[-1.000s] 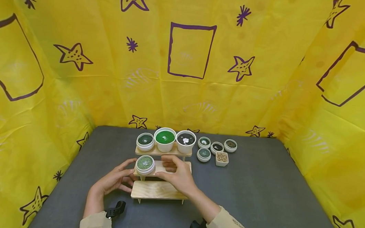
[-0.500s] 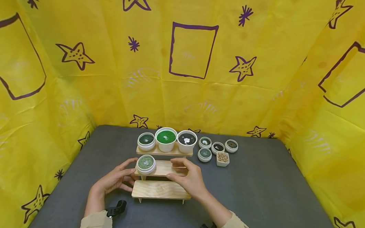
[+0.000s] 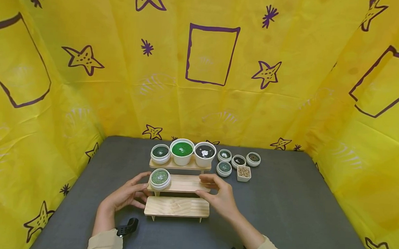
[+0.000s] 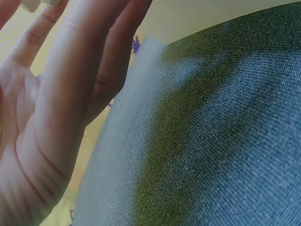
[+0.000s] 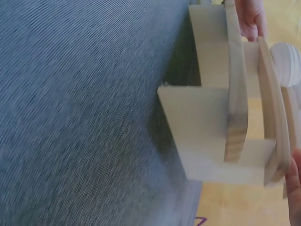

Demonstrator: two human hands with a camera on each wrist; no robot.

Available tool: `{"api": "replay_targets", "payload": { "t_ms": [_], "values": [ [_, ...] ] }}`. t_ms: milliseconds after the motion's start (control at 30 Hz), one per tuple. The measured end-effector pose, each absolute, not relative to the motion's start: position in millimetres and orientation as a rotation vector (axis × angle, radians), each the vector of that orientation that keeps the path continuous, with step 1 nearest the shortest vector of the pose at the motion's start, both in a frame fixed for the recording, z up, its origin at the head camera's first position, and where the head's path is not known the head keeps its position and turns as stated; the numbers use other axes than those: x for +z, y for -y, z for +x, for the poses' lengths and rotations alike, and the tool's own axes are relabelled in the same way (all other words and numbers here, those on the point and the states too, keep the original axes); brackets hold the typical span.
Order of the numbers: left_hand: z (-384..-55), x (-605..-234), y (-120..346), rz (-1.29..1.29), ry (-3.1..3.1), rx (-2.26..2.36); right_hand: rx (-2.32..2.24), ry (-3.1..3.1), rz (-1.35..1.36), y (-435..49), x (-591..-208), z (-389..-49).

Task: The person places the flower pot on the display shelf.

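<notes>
A three-tier wooden display stand [image 3: 177,207] stands on the grey surface. On its middle tier, at the left end, sits a white round jar with speckled green contents [image 3: 159,178]. My left hand [image 3: 127,194] is at that tier's left end, thumb and forefinger spread by the corners beside the jar; firm contact cannot be told. Its fingers look loosely extended in the left wrist view. My right hand [image 3: 221,198] is at the right end of the same tier, thumb and fingers apart, holding nothing. In the right wrist view the stand's side supports [image 5: 197,127] show.
The top tier holds a dark green jar [image 3: 160,152], a bright green cup [image 3: 182,150] and a black cup [image 3: 204,152]. Right of the stand are several small round jars [image 3: 224,168] and a square dish of tan pieces [image 3: 243,173]. Yellow patterned cloth [image 3: 207,110] surrounds the table.
My right hand has drawn away from the speckled green jar, sliding rightward along the middle tier to its right end. The left hand and the jar stay in place.
</notes>
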State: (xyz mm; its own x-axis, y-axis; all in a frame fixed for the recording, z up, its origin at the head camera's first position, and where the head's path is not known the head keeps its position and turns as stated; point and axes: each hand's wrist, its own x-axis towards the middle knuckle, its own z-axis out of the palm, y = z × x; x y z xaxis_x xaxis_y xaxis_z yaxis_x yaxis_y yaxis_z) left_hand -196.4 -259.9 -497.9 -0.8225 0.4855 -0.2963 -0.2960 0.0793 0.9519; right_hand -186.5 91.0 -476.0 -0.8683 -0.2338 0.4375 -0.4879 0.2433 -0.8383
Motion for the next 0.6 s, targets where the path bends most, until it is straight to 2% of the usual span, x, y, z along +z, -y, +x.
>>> {"api": "replay_targets", "payload": {
  "t_ms": [600],
  "values": [
    [-197.2, -499.0, 259.4, 0.203, -1.796, 1.805, 1.625, 2.365, 0.457, -134.6, -487.0, -197.0]
  ]
}}
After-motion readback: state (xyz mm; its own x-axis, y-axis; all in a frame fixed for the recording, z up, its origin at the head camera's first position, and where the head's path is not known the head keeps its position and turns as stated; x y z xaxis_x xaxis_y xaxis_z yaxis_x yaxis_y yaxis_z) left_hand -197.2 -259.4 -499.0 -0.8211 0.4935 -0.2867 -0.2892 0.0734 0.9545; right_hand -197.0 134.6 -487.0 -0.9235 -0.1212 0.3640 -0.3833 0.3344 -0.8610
